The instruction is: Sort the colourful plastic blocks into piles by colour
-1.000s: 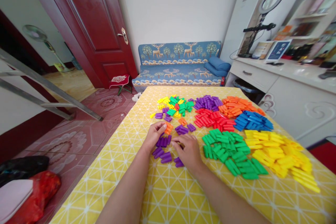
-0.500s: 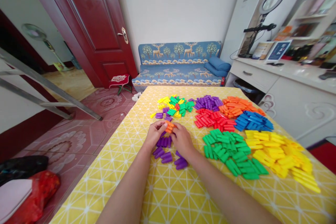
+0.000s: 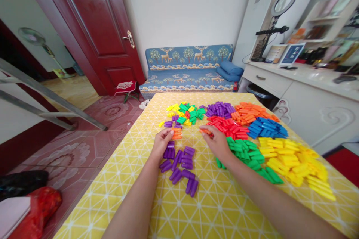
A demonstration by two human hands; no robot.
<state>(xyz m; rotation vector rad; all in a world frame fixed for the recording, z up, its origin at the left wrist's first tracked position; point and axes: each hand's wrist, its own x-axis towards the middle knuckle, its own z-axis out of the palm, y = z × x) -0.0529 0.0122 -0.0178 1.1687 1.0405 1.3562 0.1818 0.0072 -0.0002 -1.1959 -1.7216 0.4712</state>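
Note:
Between the thumb and fingers of my left hand (image 3: 162,141) is an orange plastic piece (image 3: 176,133) made of short ribbed tubes. My right hand (image 3: 215,142), apart from it to the right, pinches another small orange piece (image 3: 206,131), partly covered by the fingers. Loose purple pieces (image 3: 187,157) lie on the table below and between my hands. Just beyond them is a mixed heap of green pieces (image 3: 199,113), yellow pieces (image 3: 173,108) and a red piece (image 3: 187,114).
Sorted piles cover the table's right side: purple (image 3: 220,109), orange (image 3: 254,112), red (image 3: 228,127), blue (image 3: 267,128), green (image 3: 246,153) and yellow (image 3: 297,160). A patterned yellow cloth (image 3: 117,194) covers the table. Behind stands a blue sofa (image 3: 187,78); a white dresser (image 3: 308,104) is at right.
My hands were together at one orange piece; now they are apart, each with an orange piece. My right hand has moved right, towards the piles, uncovering more purple pieces.

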